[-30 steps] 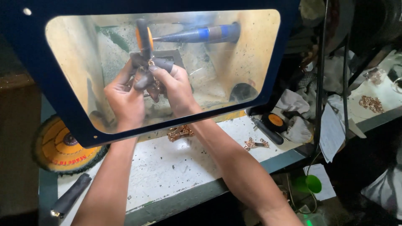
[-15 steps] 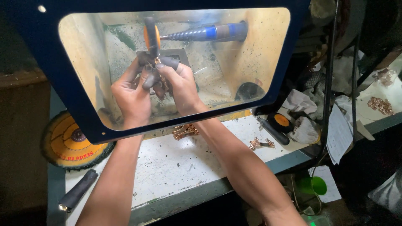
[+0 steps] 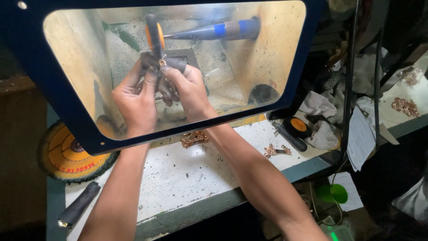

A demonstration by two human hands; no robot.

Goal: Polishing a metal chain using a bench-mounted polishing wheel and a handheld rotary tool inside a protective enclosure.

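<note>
Small metal piece (image 3: 163, 62), perhaps jewellery, pressed against spinning orange-hubbed polishing wheel (image 3: 154, 36)

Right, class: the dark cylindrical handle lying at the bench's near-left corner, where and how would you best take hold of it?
Grip the dark cylindrical handle around its middle, coming from above with fingers across its width. It lies flat and slanted on the white bench, its long sides exposed, so a wrap across the round body probably holds steadiest.

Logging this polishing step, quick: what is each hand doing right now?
Left hand: closed, pinching the small metal piece at the orange wheel.
Right hand: closed on the same piece.
</note>
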